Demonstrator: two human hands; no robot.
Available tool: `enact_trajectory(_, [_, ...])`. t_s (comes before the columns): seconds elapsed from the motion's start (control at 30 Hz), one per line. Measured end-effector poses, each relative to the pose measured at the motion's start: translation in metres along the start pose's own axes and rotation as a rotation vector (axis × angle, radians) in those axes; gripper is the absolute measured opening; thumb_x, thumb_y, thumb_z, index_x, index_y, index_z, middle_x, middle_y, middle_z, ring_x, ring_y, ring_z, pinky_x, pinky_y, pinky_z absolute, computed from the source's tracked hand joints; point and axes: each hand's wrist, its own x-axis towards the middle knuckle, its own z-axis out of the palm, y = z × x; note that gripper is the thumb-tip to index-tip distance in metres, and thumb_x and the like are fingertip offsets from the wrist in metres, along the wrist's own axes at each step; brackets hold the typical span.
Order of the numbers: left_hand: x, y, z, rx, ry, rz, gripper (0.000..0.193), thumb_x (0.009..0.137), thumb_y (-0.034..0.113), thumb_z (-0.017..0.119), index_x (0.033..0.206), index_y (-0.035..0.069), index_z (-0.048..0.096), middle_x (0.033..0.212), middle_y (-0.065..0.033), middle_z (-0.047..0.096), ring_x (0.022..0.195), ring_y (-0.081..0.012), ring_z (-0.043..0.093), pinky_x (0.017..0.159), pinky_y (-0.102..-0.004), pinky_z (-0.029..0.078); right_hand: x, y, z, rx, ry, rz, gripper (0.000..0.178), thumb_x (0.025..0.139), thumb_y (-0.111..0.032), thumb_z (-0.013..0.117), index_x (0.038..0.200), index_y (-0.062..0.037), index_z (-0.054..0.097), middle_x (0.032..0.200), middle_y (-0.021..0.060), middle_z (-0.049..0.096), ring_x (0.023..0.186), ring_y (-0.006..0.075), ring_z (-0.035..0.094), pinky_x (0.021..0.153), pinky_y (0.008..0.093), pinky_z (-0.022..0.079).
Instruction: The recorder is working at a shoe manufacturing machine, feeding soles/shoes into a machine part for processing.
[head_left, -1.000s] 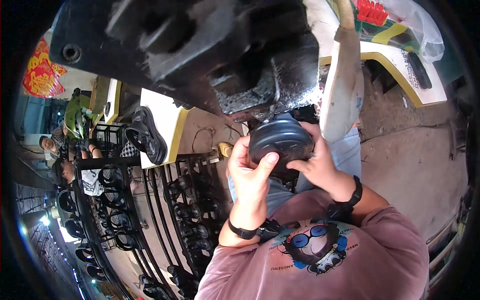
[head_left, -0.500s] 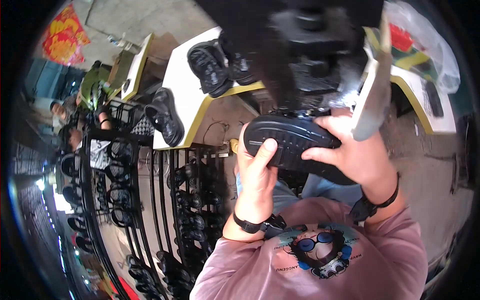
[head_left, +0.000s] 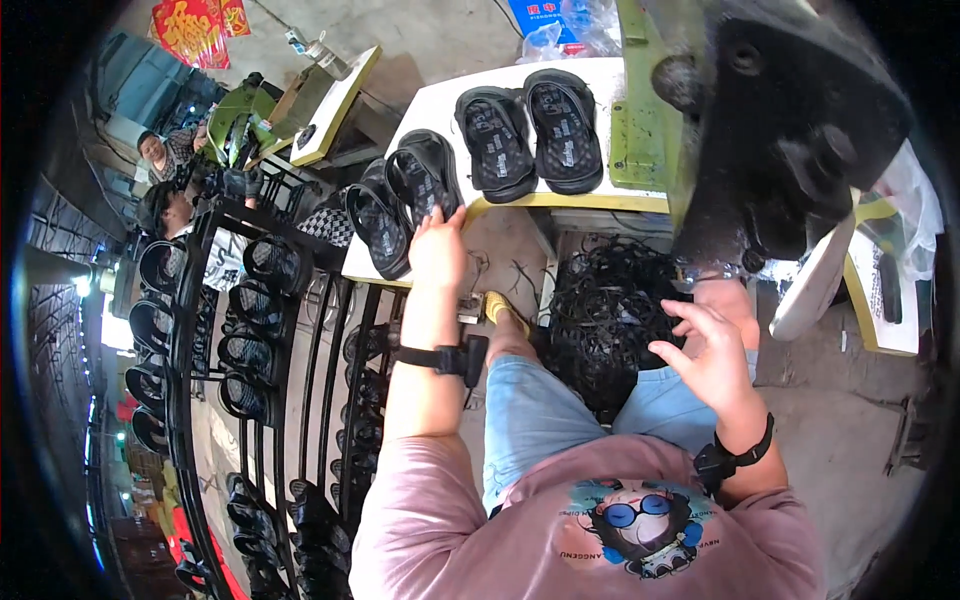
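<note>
My left hand (head_left: 438,252) reaches forward to the table and grips the heel end of a black sandal (head_left: 422,172), fingertips on its footbed and thumb at its edge. Another black sandal (head_left: 378,218) lies right beside it on the left. Farther right stand two more black sandals, one (head_left: 496,140) next to the other (head_left: 563,125), toes pointing away from me. My right hand (head_left: 710,350) hovers over my thigh below the machine, holding nothing, its fingers and thumb apart.
A large black machine head (head_left: 790,140) on a green body (head_left: 640,100) overhangs the white table (head_left: 620,85) at right. Black strip scraps (head_left: 610,320) are heaped below. Racks (head_left: 190,330) of sandals stand at left. Two people sit at the far left.
The sandal that both hands held sole-up under the machine has gone left onto the table, beside the lone one there. My right hand has let go; my view has shifted.
</note>
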Motion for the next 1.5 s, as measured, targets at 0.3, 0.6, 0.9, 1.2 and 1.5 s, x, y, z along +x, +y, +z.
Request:
enact_trajectory(0.3, [0.021, 0.051, 0.011, -0.246, 0.361, 0.068, 0.034, 0.058, 0.007, 0.068, 0.091, 0.008, 0.057, 0.084, -0.0075, 0.054, 0.085, -0.0278, 0.055, 0.081, -0.0401, 0.040, -0.003, -0.007, 0.023, 0.270, -0.159, 0.033, 0.034, 0.072, -0.010, 0.076, 0.103, -0.0024, 0.065, 0.092, 0.0112, 0.066, 0.073, 0.0169, 0.062, 0.066, 0.0281, 0.050])
enact_trajectory(0.6, [-0.112, 0.142, -0.147, -1.589, 0.000, 0.640, 0.047, 0.061, 0.024, 0.082, 0.096, -0.001, 0.064, 0.098, -0.0170, 0.066, 0.091, -0.0274, 0.065, 0.078, -0.0378, 0.050, 0.013, 0.005, 0.039, 0.695, -0.191, -0.686, 0.079, 0.053, -0.039, 0.088, 0.109, 0.0023, 0.051, 0.090, 0.0124, 0.059, 0.090, 0.0304, 0.059, 0.080, 0.0365, 0.047])
enact_trajectory(0.9, [-0.126, 0.206, -0.107, -1.935, -0.539, 0.047, 0.037, 0.078, 0.001, 0.069, 0.114, 0.000, 0.059, 0.106, -0.0055, 0.063, 0.095, -0.0106, 0.056, 0.084, -0.0281, 0.047, -0.015, -0.009, -0.052, 0.025, 0.318, -0.299, 0.070, 0.046, -0.033, 0.091, 0.098, -0.0048, 0.053, 0.094, 0.0094, 0.059, 0.084, 0.0250, 0.059, 0.075, 0.0357, 0.047])
enact_trajectory(1.2, [-0.134, 0.255, -0.110, -2.266, -0.361, -0.273, 0.029, 0.082, 0.004, 0.065, 0.110, 0.000, 0.058, 0.098, -0.0037, 0.062, 0.086, -0.0117, 0.056, 0.078, -0.0262, 0.046, -0.096, 0.055, -0.052, 0.815, -0.341, 0.606, 0.060, 0.077, -0.052, 0.067, 0.113, -0.0050, 0.063, 0.111, 0.0084, 0.065, 0.103, 0.0261, 0.060, 0.092, 0.0389, 0.045])
enact_trajectory(1.5, [-0.142, 0.215, -0.059, -2.729, -0.284, -0.324, 0.058, 0.074, 0.010, 0.072, 0.126, 0.001, 0.048, 0.122, -0.0152, 0.056, 0.114, -0.0305, 0.054, 0.099, -0.0458, 0.043, -0.075, 0.099, -0.031, 1.457, 0.395, 0.066, 0.078, 0.071, -0.027, 0.076, 0.137, -0.0082, 0.039, 0.138, 0.0073, 0.044, 0.127, 0.0279, 0.041, 0.109, 0.0444, 0.030])
